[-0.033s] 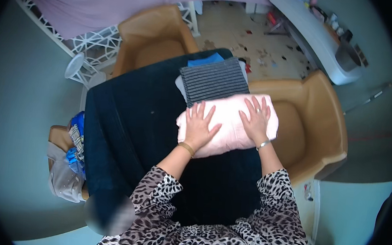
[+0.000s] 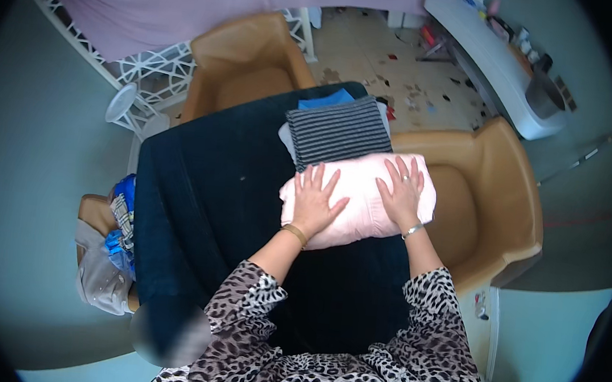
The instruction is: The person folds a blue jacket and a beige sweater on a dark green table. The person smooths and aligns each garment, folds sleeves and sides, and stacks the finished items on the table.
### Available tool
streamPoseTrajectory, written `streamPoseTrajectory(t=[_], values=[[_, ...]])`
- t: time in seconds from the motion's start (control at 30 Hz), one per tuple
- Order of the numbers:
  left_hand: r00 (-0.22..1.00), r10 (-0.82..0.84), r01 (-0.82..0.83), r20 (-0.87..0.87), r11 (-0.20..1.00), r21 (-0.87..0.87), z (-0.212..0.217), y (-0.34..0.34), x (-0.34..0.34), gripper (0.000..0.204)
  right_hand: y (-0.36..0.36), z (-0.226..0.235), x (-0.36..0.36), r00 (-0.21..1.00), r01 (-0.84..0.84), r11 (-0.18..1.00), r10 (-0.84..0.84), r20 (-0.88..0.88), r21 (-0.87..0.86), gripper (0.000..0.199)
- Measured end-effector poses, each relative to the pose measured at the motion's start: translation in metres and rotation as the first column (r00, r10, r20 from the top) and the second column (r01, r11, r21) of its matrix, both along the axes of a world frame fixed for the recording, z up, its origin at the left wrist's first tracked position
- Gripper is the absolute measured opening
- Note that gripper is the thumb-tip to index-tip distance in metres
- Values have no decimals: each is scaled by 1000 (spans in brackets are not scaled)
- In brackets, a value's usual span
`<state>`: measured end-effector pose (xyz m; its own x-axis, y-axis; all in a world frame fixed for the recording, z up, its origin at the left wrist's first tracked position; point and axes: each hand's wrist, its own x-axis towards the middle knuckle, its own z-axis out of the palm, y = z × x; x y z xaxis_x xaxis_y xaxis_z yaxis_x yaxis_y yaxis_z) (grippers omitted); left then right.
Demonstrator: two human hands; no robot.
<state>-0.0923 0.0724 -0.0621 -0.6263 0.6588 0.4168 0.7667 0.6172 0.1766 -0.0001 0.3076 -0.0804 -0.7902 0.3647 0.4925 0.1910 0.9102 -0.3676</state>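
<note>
A folded pale pink garment (image 2: 360,196) lies on a table covered with a dark blue cloth (image 2: 203,196). My left hand (image 2: 314,200) rests flat on its left half with the fingers spread. On its right half my right hand (image 2: 400,190) lies flat the same way, with a ring and a bracelet on it. Neither hand grips the fabric. Just beyond the pink garment sits a folded grey striped garment (image 2: 339,130), with a blue one (image 2: 326,100) showing behind it.
Tan armchairs stand at the far side (image 2: 244,62) and the right side (image 2: 494,200) of the table. A heap of clothes (image 2: 117,233) sits on a stool at the left. A white counter (image 2: 499,62) with small items runs along the upper right.
</note>
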Motion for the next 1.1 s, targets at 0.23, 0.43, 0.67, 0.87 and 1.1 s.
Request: streamPoseTrajectory(t=[0.23,0.43,0.67,0.87,1.1], values=[[996,64,-62,61,998,-25,16,-3,17,73,9,6,-1,997,27,997,-33,76,75,57],[989,61,-52,138,996,-66,-10,-111,94,72,-94,37,80,982,-162,976,175,-77,143,59],[906,372,-327,204,918,-223,-75,-310,160,73,-249,-57,164,747,-642,762,647,152,-85,55],[644,743,-633,185,653,-416,-103,-510,218,70,-267,-87,171,806,-546,830,557,198,-112,48],[701,683,-625,206,727,-285,-115,-592,217,72,-325,-89,167,887,-326,943,328,325,-62,51]])
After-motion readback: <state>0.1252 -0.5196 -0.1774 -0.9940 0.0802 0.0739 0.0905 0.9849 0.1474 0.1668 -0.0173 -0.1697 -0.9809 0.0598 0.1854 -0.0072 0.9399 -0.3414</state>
